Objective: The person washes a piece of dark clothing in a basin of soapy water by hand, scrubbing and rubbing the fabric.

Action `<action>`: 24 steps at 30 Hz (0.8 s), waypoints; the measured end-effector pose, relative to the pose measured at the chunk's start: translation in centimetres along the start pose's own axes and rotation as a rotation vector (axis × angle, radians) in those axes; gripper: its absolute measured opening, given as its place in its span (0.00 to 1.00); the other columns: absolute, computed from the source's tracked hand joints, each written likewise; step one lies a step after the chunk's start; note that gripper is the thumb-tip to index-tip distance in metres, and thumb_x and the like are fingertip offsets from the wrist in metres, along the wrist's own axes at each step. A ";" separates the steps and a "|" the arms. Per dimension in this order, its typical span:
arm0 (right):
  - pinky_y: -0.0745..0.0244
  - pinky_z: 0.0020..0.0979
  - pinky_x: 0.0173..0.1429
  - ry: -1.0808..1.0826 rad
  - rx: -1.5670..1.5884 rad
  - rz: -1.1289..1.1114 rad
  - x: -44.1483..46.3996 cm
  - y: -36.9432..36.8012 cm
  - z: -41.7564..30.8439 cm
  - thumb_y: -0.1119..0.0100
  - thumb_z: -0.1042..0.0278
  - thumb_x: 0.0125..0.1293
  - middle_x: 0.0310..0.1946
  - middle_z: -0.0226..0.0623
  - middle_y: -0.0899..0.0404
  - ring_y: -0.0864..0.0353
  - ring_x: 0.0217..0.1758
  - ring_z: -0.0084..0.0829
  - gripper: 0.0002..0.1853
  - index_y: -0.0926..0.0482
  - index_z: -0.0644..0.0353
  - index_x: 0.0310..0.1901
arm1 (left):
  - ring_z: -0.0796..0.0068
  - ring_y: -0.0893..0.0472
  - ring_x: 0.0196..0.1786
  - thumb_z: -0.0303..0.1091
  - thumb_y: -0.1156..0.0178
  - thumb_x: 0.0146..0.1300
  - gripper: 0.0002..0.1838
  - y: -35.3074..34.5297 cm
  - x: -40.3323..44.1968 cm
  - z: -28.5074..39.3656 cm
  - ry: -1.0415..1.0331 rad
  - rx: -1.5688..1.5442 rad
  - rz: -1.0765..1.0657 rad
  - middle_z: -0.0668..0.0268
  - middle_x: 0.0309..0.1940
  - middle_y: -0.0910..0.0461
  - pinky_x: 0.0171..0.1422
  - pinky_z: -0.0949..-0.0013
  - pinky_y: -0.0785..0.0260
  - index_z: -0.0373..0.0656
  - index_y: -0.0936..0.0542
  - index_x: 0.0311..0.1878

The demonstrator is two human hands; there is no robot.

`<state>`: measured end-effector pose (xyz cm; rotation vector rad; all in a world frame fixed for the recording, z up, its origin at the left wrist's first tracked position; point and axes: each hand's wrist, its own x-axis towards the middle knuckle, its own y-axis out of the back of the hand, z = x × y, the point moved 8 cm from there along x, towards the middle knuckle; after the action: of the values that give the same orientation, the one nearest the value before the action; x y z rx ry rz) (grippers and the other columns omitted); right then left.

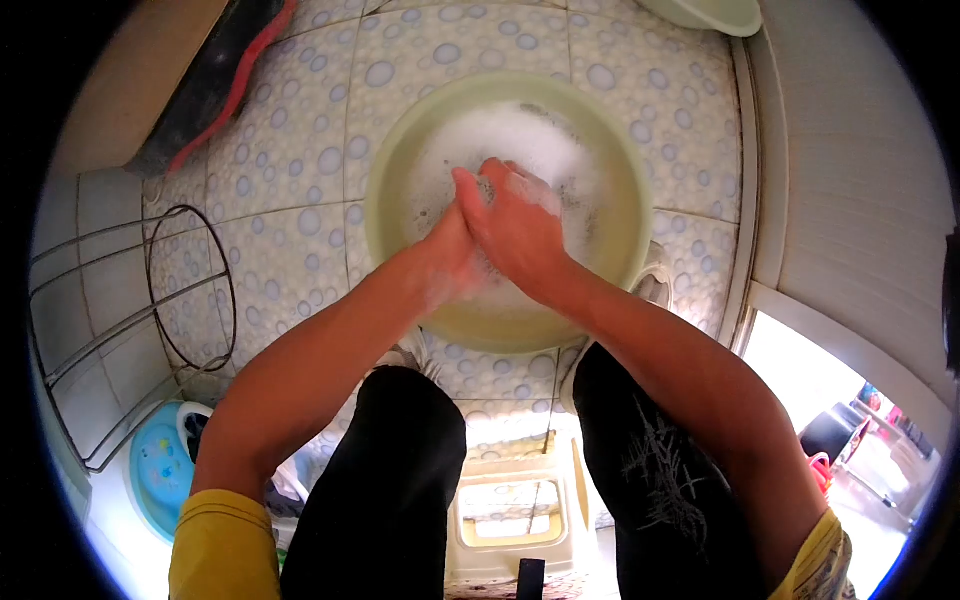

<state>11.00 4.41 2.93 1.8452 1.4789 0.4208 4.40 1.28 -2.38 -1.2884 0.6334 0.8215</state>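
Observation:
A round pale green basin (385, 215) of soapy water stands on the floor in front of my knees. White foam (530, 140) covers much of its water, thickest toward the far side. Over the middle of the basin my right hand (518, 225) presses against my left hand (452, 245), its fingers curled. My left hand sits lower and is partly covered by the right. Suds cling to the right hand's knuckles and the left wrist. Whatever lies between the two palms, if anything, is hidden.
Bubble-patterned tiles (290, 150) form the floor. To the left stands a wire rack (110, 340), with a blue basin (160, 470) below it. A plastic stool (510, 560) shows between my legs. Another pale green basin (710, 12) is at the far right, beside a white panel (850, 180).

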 end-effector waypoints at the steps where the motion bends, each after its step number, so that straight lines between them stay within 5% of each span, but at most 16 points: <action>1: 0.30 0.49 0.51 0.000 -0.005 0.002 0.1 0.0 0.0 0.49 0.53 0.66 0.29 0.49 0.24 0.23 0.41 0.53 0.20 0.21 0.66 0.36 | 0.70 0.26 0.42 0.52 0.67 0.70 0.23 0.0 0.0 -0.2 0.008 0.023 0.008 0.67 0.46 0.25 0.43 0.63 0.33 0.50 0.27 0.50; 2: 0.28 0.47 0.48 -0.052 0.012 -0.029 0.3 -0.3 0.3 0.51 0.50 0.67 0.30 0.51 0.23 0.22 0.39 0.52 0.23 0.21 0.67 0.36 | 0.70 0.26 0.42 0.52 0.67 0.70 0.23 0.2 -0.2 -0.3 0.006 0.023 0.005 0.67 0.46 0.25 0.43 0.63 0.33 0.50 0.27 0.50; 4: 0.26 0.46 0.46 -0.104 0.030 -0.061 0.8 -0.3 0.7 0.53 0.48 0.68 0.30 0.52 0.22 0.21 0.38 0.52 0.25 0.21 0.67 0.37 | 0.75 0.30 0.23 0.57 0.60 0.69 0.20 1.3 -0.8 -1.3 0.118 0.073 0.025 0.71 0.27 0.29 0.21 0.69 0.42 0.51 0.30 0.36; 8: 0.24 0.45 0.42 -0.212 -0.172 -0.235 2.5 -1.1 3.7 0.55 0.43 0.69 0.36 0.52 0.20 0.20 0.35 0.51 0.28 0.20 0.66 0.37 | 0.80 0.39 0.14 0.56 0.62 0.70 0.20 0.4 -2.8 -3.5 0.298 -0.091 -0.080 0.74 0.19 0.33 0.14 0.71 0.55 0.51 0.33 0.33; 11: 0.24 0.46 0.41 -0.263 -0.177 -0.172 2.8 -0.5 4.5 0.55 0.45 0.69 0.33 0.49 0.20 0.20 0.33 0.50 0.26 0.20 0.63 0.34 | 0.82 0.43 0.14 0.54 0.62 0.71 0.20 0.6 -3.8 -1.8 0.165 0.051 0.138 0.73 0.16 0.36 0.16 0.74 0.56 0.51 0.36 0.29; 14: 0.25 0.45 0.42 -0.155 -0.232 0.011 2.4 1.2 5.1 0.54 0.49 0.70 0.30 0.46 0.22 0.21 0.35 0.50 0.22 0.21 0.61 0.33 | 0.77 0.36 0.17 0.49 0.56 0.71 0.17 3.2 -2.9 0.6 -0.028 0.347 0.369 0.70 0.19 0.34 0.16 0.72 0.49 0.46 0.32 0.33; 16: 0.25 0.45 0.43 -0.042 -0.245 0.156 2.7 1.9 5.1 0.53 0.50 0.70 0.30 0.46 0.23 0.21 0.37 0.49 0.20 0.22 0.60 0.33 | 0.65 0.28 0.23 0.42 0.50 0.70 0.13 3.7 -2.9 5.6 -0.602 0.974 0.557 0.63 0.23 0.29 0.24 0.64 0.34 0.40 0.29 0.43; 17: 0.26 0.44 0.45 -0.038 -0.303 0.198 2.2 2.0 5.5 0.53 0.51 0.70 0.33 0.46 0.23 0.22 0.40 0.48 0.19 0.24 0.60 0.36 | 0.52 0.23 0.38 0.34 0.45 0.66 0.14 3.3 -3.4 6.7 -0.787 1.189 0.587 0.52 0.37 0.26 0.42 0.52 0.28 0.41 0.29 0.52; 20: 0.31 0.49 0.50 -0.136 -0.243 0.122 0.5 1.5 6.3 0.51 0.57 0.70 0.42 0.52 0.26 0.26 0.46 0.54 0.14 0.29 0.62 0.43 | 0.41 0.25 0.47 0.27 0.44 0.61 0.16 1.0 -3.3 6.9 -0.924 1.612 0.665 0.44 0.51 0.32 0.51 0.46 0.31 0.43 0.29 0.53; 21: 0.32 0.49 0.52 -0.133 -0.256 0.176 -0.1 1.3 6.3 0.51 0.57 0.70 0.43 0.53 0.26 0.27 0.47 0.55 0.15 0.30 0.63 0.45 | 0.33 0.29 0.51 0.23 0.43 0.55 0.22 0.1 -2.5 5.7 -0.808 1.828 0.569 0.43 0.58 0.40 0.50 0.42 0.32 0.44 0.29 0.55; 24: 0.35 0.49 0.59 -0.167 -0.156 0.150 -2.3 -0.2 7.0 0.52 0.56 0.69 0.51 0.58 0.30 0.30 0.54 0.56 0.21 0.32 0.65 0.55 | 0.30 0.30 0.51 0.22 0.41 0.53 0.23 0.7 0.0 3.2 -0.674 1.988 0.442 0.43 0.58 0.40 0.52 0.42 0.32 0.44 0.28 0.54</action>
<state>14.69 -0.04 -1.57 1.8254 1.1686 0.4297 3.69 4.49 -2.15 0.9201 0.7479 0.4844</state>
